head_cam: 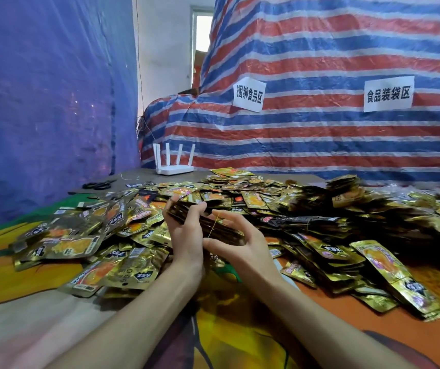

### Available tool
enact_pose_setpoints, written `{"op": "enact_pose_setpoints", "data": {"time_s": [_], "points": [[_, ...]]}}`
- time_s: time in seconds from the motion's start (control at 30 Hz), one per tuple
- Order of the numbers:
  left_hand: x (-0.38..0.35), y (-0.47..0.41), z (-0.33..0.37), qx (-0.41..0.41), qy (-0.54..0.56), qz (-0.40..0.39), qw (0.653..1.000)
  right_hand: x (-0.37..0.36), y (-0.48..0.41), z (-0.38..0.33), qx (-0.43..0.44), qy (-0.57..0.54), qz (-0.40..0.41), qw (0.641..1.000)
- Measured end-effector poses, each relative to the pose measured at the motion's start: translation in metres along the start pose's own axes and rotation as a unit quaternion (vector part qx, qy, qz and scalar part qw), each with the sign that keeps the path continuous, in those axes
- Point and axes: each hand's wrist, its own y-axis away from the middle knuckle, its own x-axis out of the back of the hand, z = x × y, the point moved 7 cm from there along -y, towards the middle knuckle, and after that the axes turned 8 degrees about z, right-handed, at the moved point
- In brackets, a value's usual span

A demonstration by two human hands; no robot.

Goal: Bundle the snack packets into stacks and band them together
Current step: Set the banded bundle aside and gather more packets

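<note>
Nearest the camera, two bare forearms reach out over a printed cloth [240, 328] that covers the table. Just beyond, the left hand [184, 230] grips a stack of packets [200, 218] held above the heap, thumb over the top edge and fingers curled underneath. The right hand [240, 243] is spread fairly wide at the stack's right end, thumb low and fingers above. A thin yellow rubber band [213, 225] is drawn taut across the stack between them, seemingly hooked on that hand's index finger and thumb, though the hooking itself is too fine to confirm. My worry is the band slipping off a fingertip before it seats, which would snap it away. Another is the foil packets sliding on each other, so the stack fans out or the loop catches only some of them. Loose snack packets [85, 243] lie heaped to the left and right of the hands, with darker stacks [346, 222] on the right that look already banded. Farther back on the left lie black scissors [99, 185] and a white router [175, 167]. Behind everything hangs a striped tarpaulin [320, 134] bearing two paper signs [249, 95], with a blue sheet [40, 102] at far left.
</note>
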Motion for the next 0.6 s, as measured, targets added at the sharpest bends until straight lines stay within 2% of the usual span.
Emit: {"op": "enact_pose_setpoints", "data": {"time_s": [0.4,0.53,0.6], "points": [[0.009,-0.011,0.003,0.037,-0.033,0.032,0.998,-0.012,0.007,-0.004,0.034,0.056,-0.034,0.997],[-0.003,-0.002,-0.013,0.166,-0.025,-0.049,0.985,-0.002,0.004,-0.001,0.031,0.028,0.017,0.999],[-0.008,0.004,-0.017,0.169,-0.049,-0.094,0.98,0.003,0.002,0.001,0.018,-0.007,0.024,1.0]]}}
